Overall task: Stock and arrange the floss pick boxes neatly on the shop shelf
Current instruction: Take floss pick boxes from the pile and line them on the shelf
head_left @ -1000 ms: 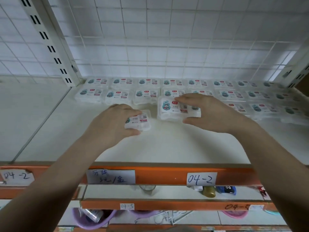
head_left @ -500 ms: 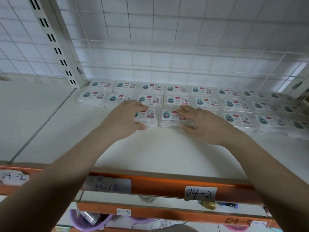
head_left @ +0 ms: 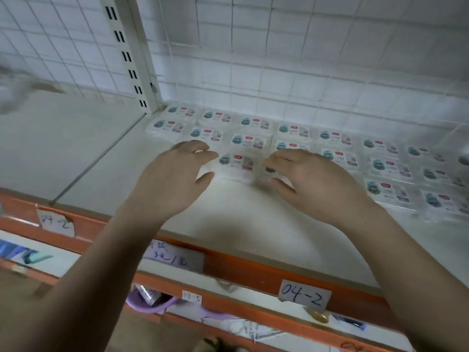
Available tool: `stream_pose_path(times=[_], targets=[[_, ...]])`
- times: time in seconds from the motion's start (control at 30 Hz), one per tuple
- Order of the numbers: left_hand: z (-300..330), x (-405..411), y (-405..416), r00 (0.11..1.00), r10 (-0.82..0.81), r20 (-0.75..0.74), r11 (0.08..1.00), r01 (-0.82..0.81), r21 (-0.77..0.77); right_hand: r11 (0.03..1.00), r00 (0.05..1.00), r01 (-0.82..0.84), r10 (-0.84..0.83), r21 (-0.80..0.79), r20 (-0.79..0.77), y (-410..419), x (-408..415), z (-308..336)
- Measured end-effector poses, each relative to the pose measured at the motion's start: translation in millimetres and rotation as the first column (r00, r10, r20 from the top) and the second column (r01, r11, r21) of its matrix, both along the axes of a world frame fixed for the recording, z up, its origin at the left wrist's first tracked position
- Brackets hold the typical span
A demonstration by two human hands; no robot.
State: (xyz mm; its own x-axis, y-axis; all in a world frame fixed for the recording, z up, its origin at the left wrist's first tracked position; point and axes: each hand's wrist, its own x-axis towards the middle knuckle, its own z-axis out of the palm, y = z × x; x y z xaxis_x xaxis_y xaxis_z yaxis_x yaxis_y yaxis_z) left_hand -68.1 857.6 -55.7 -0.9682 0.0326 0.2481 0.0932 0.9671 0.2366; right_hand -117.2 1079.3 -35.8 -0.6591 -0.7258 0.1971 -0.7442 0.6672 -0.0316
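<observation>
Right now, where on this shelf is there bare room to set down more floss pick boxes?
Bare shelf runs along the front, between the box rows and the orange edge, widest left of the left hand. The back and right are crowded with floss pick boxes, three rows deep. The right hand covers the newest box.

Soft, even, cool-white light from above; no glare. Faint diffuse shadows on the shelf (head_left: 241, 224) beneath both forearms. Motion blur overall, strongest at far left edge and on box labels. Wide-angle bending of wire grid (head_left: 304, 59) and upright post (head_left: 132, 54) toward frame edges.
</observation>
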Motion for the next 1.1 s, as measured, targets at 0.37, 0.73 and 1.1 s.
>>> stream_pose_path(times=[0.37, 0.73, 1.1], targets=[[9.4, 126.7, -140.7, 0.933, 0.357, -0.047, 0.933, -0.359, -0.019, 0.954, 0.952, -0.299, 0.295, -0.035, -0.079, -155.7, 44.4, 1.4], [8.2, 224.6, -357.3, 0.905, 0.426, -0.015, 0.903, -0.426, -0.052, 0.938, 0.958, -0.283, 0.285, -0.2, -0.019, -404.4, 122.8, -9.7], [8.3, 200.1, -526.5, 0.907, 0.421, 0.024, 0.906, -0.419, -0.06, 0.935, 0.935, -0.35, 0.352, 0.049, -0.039, -584.8, 82.1, 14.6]])
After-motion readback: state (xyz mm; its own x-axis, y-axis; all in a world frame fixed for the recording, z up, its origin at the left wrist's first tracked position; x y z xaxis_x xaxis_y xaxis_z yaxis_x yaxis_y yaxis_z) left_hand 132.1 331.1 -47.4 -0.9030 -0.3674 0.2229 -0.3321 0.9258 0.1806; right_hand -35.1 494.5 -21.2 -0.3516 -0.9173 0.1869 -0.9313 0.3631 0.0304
